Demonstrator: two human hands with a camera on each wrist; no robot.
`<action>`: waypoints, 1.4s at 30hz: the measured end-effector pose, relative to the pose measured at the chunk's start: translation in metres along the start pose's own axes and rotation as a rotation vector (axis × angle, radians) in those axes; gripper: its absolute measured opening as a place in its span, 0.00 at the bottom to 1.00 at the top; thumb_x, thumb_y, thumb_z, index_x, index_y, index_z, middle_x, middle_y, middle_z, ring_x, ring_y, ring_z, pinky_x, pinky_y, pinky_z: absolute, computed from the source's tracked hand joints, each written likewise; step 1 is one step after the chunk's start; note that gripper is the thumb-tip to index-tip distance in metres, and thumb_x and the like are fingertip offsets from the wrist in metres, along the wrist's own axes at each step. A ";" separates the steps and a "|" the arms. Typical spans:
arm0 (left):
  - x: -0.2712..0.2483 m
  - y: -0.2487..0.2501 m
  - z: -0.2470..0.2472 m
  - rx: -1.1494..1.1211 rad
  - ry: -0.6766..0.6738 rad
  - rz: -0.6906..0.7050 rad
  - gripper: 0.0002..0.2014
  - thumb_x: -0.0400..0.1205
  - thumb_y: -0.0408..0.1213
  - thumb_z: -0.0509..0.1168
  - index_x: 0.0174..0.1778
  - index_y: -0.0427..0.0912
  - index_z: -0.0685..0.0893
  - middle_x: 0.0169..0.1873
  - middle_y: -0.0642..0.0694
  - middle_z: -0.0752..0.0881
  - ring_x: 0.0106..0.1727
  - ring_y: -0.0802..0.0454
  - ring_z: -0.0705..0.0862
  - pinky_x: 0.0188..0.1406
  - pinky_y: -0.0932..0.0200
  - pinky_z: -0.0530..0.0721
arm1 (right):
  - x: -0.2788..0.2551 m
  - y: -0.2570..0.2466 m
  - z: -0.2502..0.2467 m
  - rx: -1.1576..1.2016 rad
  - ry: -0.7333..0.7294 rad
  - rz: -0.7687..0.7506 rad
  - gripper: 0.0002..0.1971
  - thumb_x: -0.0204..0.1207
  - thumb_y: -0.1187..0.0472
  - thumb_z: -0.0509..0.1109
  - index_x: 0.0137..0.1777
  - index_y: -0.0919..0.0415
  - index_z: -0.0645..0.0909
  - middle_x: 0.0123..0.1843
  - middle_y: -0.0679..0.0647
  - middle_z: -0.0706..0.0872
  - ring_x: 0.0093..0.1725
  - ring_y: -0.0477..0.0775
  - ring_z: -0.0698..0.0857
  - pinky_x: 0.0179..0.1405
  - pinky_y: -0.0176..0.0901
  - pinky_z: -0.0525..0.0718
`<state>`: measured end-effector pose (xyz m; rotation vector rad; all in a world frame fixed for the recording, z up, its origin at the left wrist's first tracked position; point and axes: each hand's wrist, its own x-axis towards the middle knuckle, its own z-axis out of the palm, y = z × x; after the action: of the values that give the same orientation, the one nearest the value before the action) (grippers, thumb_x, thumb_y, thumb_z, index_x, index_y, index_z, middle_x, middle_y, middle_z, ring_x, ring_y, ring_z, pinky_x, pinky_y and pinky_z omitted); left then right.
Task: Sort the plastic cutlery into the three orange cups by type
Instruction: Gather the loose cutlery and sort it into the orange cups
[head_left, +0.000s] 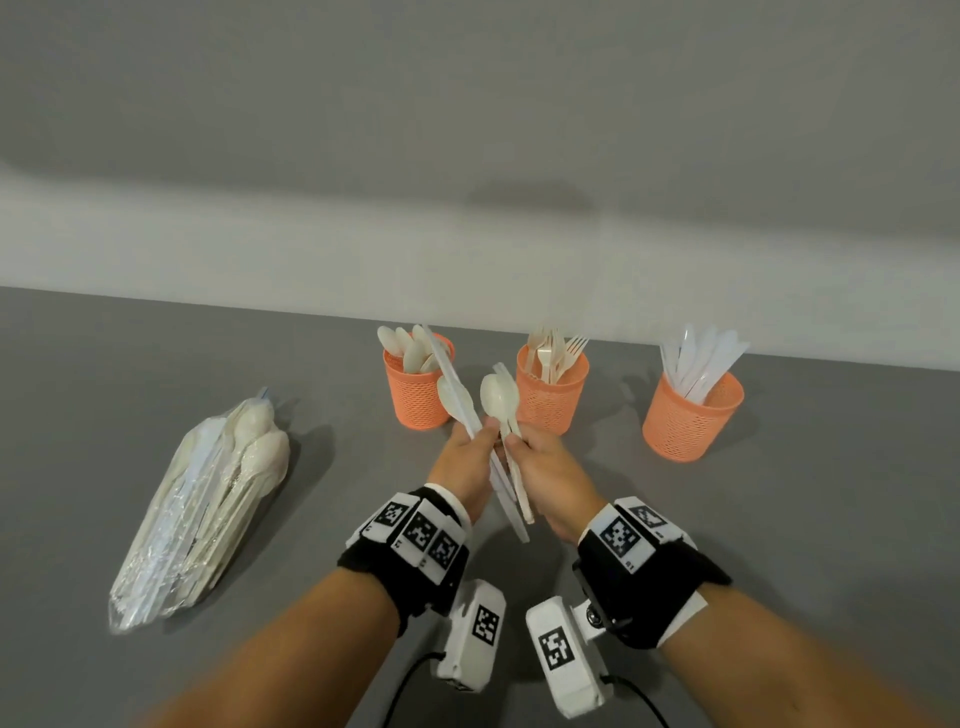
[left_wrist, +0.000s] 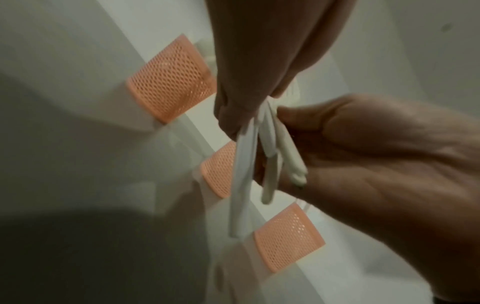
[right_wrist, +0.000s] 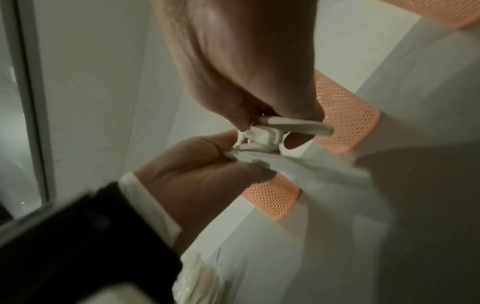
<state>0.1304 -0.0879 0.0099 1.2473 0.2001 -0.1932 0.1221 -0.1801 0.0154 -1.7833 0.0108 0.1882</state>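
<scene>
Grey table (head_left: 779, 519), bagged cutlery (head_left: 208, 499) left, three orange cups (head_left: 551, 395) behind hands (head_left: 511, 467)

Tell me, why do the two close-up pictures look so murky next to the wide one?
Head view: evenly lit and fairly sharp, with soft shadows beside the orange cups. Left wrist view: dim, the cutlery smeared. Right wrist view: dim too, the left hand and cutlery blurred.

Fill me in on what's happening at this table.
A person is sorting plastic cutlery into three orange cups. The left hand and right hand each grip a few pieces above the grey table, spoons and knives mixed. The left cup already holds spoons, the middle cup forks and the right cup knives. A clear bag of cutlery lies to the left, still unsorted.
</scene>
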 end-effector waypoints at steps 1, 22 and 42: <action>0.000 -0.001 0.004 -0.048 -0.011 -0.012 0.18 0.87 0.33 0.51 0.72 0.33 0.69 0.63 0.30 0.81 0.62 0.38 0.82 0.68 0.43 0.77 | 0.001 0.000 0.001 -0.045 0.007 -0.038 0.16 0.85 0.61 0.53 0.62 0.62 0.80 0.59 0.62 0.85 0.60 0.56 0.84 0.65 0.52 0.80; 0.002 0.012 0.026 0.005 -0.124 0.113 0.04 0.83 0.28 0.58 0.45 0.34 0.78 0.19 0.48 0.81 0.18 0.56 0.79 0.21 0.62 0.81 | -0.002 -0.044 -0.037 -0.359 0.310 -0.421 0.12 0.78 0.66 0.64 0.60 0.61 0.82 0.56 0.53 0.74 0.49 0.46 0.77 0.51 0.31 0.79; -0.003 -0.003 0.025 0.472 -0.126 0.147 0.09 0.82 0.34 0.62 0.58 0.41 0.75 0.29 0.52 0.73 0.27 0.58 0.70 0.25 0.67 0.70 | 0.012 -0.097 -0.061 0.261 0.306 -0.492 0.13 0.86 0.54 0.51 0.47 0.55 0.76 0.29 0.50 0.70 0.25 0.45 0.69 0.29 0.37 0.74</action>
<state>0.1278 -0.1127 0.0158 1.7054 -0.0523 -0.1976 0.1522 -0.2167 0.1207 -1.4883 -0.1754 -0.4224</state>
